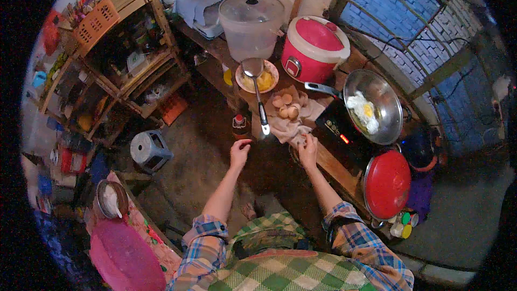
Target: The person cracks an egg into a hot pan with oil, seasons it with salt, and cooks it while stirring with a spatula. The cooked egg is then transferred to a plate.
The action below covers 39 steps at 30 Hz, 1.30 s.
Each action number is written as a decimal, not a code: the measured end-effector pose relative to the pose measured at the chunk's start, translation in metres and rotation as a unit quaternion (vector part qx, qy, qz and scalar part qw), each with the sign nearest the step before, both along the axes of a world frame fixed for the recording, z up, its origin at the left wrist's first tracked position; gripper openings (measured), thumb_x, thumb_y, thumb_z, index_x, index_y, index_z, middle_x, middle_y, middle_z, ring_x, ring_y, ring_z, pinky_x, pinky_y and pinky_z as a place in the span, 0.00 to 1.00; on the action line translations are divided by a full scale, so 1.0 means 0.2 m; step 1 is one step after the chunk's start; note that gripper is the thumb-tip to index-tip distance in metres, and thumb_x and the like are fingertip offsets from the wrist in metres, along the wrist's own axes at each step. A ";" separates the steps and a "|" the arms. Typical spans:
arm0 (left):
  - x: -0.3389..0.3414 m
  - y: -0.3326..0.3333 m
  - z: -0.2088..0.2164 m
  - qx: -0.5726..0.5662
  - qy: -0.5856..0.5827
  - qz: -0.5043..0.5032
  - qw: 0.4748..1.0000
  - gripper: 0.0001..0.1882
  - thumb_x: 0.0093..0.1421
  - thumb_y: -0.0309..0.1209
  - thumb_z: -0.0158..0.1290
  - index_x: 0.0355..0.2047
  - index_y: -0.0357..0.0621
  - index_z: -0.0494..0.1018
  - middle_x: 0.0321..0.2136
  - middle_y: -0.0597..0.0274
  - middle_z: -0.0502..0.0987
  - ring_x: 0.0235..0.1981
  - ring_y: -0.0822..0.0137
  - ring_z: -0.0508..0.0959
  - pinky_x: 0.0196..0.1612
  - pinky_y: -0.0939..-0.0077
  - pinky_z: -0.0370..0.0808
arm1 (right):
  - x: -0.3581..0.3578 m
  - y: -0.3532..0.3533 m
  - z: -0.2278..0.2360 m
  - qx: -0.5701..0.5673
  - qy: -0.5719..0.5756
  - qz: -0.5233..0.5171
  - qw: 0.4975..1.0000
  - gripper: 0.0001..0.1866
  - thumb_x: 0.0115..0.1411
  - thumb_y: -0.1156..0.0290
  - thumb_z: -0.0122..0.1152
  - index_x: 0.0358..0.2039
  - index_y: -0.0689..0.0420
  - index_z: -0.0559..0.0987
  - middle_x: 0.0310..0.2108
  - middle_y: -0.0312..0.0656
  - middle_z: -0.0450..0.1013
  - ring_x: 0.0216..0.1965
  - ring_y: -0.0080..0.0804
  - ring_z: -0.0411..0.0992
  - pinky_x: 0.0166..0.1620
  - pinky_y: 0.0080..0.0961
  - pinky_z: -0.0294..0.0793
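My left hand [239, 152] hovers near a bottle with a red cap [239, 124]; its fingers are loosely bent and apart, with nothing in them. At the table edge my right hand [308, 151] has its fingers pinched at the near corner of a pale cloth [291, 131]. On that cloth lie several brown eggshells [286, 106]. A metal spatula with a black handle [262, 112] rests across a bowl of yellow food [265, 81]. To the right, an egg [367, 110] with white spread around its yolk sits in a steel frying pan [397, 102].
The pan stands on a black cooktop [335, 131] with a lit red display. A red pan lid [389, 186] leans near small jars [403, 226]. Behind are a pink rice cooker [307, 56] and a clear lidded bucket [250, 32]. A grey-blue stool [151, 151] stands left.
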<state>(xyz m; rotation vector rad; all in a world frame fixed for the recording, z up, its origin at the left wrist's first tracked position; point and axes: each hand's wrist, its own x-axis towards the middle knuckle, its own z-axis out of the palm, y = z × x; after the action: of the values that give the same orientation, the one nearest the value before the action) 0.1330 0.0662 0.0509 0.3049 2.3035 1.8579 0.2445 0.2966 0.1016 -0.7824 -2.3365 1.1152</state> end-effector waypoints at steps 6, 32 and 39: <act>-0.27 0.30 -0.09 -0.063 0.161 -0.031 0.985 0.09 0.52 0.19 0.49 0.35 0.35 0.71 0.36 0.51 0.71 0.40 0.52 0.73 0.44 0.71 0.69 | -0.15 0.12 -0.19 0.114 -0.082 -0.002 0.990 0.12 0.50 0.73 0.56 0.37 0.62 0.75 0.34 0.52 0.68 0.39 0.49 0.68 0.42 0.36 0.68; -0.61 0.26 0.00 -0.241 0.366 -0.323 0.839 0.21 0.52 0.28 0.51 0.48 0.40 0.68 0.45 0.51 0.70 0.47 0.51 0.70 0.51 0.62 0.66 | -0.77 -0.43 0.31 0.045 -0.178 -0.024 0.983 0.21 0.57 0.60 0.55 0.49 0.55 0.68 0.29 0.55 0.73 0.33 0.54 0.72 0.32 0.40 0.70; -0.58 -0.26 -0.02 -0.132 0.141 -0.367 0.910 0.17 0.57 0.33 0.51 0.47 0.42 0.71 0.44 0.51 0.73 0.46 0.51 0.71 0.49 0.62 0.68 | -0.36 -0.45 0.79 -0.034 -0.125 -0.021 0.991 0.20 0.55 0.57 0.59 0.45 0.55 0.73 0.32 0.49 0.74 0.32 0.46 0.74 0.36 0.35 0.72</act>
<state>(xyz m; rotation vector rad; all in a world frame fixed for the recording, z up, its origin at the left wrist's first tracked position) 0.0179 0.0133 0.0472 1.2598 2.1111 1.1669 0.1719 0.2061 0.2587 -1.0465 -2.4820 1.1400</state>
